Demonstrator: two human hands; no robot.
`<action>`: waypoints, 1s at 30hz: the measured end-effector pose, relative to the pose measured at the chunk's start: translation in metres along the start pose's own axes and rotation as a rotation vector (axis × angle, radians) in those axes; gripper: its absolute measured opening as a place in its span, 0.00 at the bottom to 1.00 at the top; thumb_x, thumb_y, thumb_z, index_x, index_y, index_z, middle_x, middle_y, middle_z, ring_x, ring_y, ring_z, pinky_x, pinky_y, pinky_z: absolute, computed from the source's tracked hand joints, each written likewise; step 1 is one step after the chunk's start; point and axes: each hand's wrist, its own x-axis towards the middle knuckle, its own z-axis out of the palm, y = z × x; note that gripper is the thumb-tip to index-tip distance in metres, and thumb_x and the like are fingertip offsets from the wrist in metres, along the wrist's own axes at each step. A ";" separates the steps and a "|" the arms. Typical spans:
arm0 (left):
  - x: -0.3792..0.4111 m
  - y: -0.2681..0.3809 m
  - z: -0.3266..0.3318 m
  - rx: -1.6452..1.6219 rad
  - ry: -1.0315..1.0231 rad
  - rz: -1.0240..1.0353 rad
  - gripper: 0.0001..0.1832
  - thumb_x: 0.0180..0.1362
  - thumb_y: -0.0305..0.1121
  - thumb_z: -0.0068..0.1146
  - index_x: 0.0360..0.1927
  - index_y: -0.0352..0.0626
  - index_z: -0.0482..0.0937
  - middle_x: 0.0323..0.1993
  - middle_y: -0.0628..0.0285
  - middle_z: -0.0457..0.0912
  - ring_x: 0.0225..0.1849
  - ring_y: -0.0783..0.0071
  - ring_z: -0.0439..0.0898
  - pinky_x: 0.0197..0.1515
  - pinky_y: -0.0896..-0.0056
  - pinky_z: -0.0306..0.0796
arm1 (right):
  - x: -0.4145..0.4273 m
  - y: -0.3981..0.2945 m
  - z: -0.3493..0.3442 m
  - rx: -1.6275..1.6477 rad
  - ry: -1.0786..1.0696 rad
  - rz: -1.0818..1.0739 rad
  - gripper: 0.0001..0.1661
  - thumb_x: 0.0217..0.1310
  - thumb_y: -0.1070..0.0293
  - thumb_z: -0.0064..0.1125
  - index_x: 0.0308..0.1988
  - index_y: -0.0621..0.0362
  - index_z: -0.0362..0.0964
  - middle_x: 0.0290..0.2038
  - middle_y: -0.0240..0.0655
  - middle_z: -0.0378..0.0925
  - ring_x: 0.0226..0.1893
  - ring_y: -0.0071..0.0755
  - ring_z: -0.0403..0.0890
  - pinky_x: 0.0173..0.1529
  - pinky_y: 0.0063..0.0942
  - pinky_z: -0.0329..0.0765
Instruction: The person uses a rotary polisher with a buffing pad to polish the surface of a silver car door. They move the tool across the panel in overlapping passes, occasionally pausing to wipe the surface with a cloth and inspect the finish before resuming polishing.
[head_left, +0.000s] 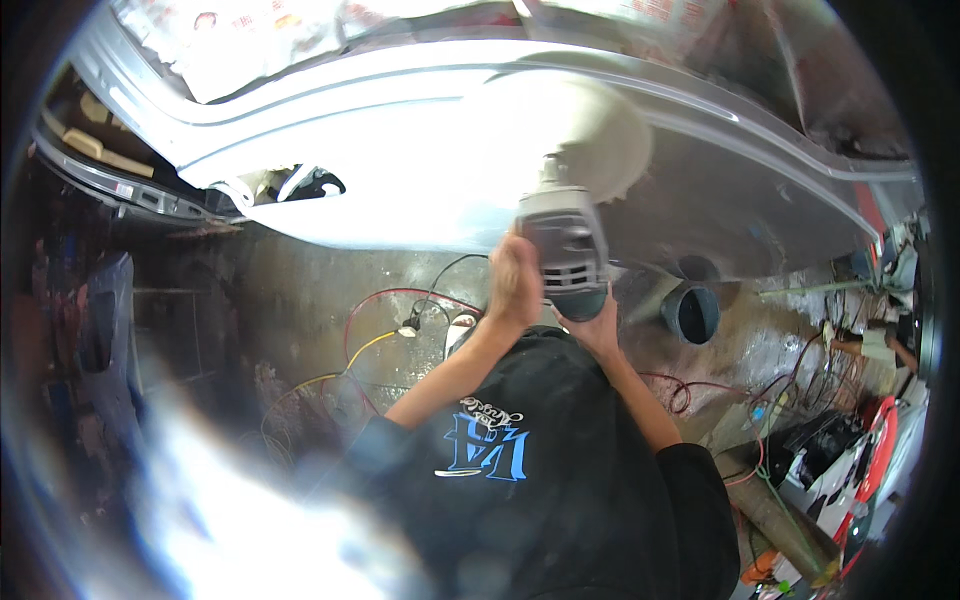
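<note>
My left hand (516, 281) grips the side of a power polisher (562, 240), near its motor housing. Lower down, my right hand (598, 326) holds the rear end, where the grip is mostly hidden by the dark end of the body. A large round whitish polishing pad (611, 142) is fitted at the tool's far end. It appears to lie against a glossy silver-grey car body panel (712, 202), though strong glare hides part of its edge. An opening (281, 184) in the panel's left end shows dark and white parts inside.
Printed plastic sheeting (247, 37) covers the car above the panel. On the wet floor, a red hose (360, 304) and yellow cable (371, 346) run by my left side. A dark bucket (690, 313) stands to the right. A person's leg (847, 345) shows farther right, near tangled cords.
</note>
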 end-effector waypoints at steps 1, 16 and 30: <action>0.000 -0.005 -0.016 -0.173 0.118 -0.045 0.42 0.73 0.63 0.32 0.73 0.34 0.54 0.65 0.45 0.67 0.67 0.54 0.68 0.69 0.56 0.60 | 0.004 -0.010 0.000 -0.099 -0.029 -0.051 0.56 0.37 0.66 0.80 0.65 0.57 0.57 0.48 0.49 0.80 0.47 0.50 0.84 0.54 0.41 0.79; -0.030 -0.037 -0.118 -0.902 0.430 -0.430 0.48 0.61 0.80 0.31 0.76 0.59 0.58 0.72 0.64 0.65 0.70 0.57 0.66 0.70 0.43 0.60 | 0.013 -0.115 0.011 -0.801 -0.445 0.111 0.55 0.44 0.62 0.72 0.70 0.44 0.51 0.32 0.51 0.83 0.34 0.61 0.84 0.38 0.50 0.79; -0.053 -0.067 -0.106 -1.060 0.371 -0.530 0.45 0.64 0.77 0.29 0.75 0.59 0.59 0.71 0.64 0.66 0.71 0.59 0.64 0.71 0.47 0.60 | 0.002 -0.109 0.000 -0.890 -0.511 0.195 0.60 0.39 0.63 0.74 0.70 0.42 0.50 0.27 0.46 0.82 0.31 0.61 0.84 0.37 0.51 0.80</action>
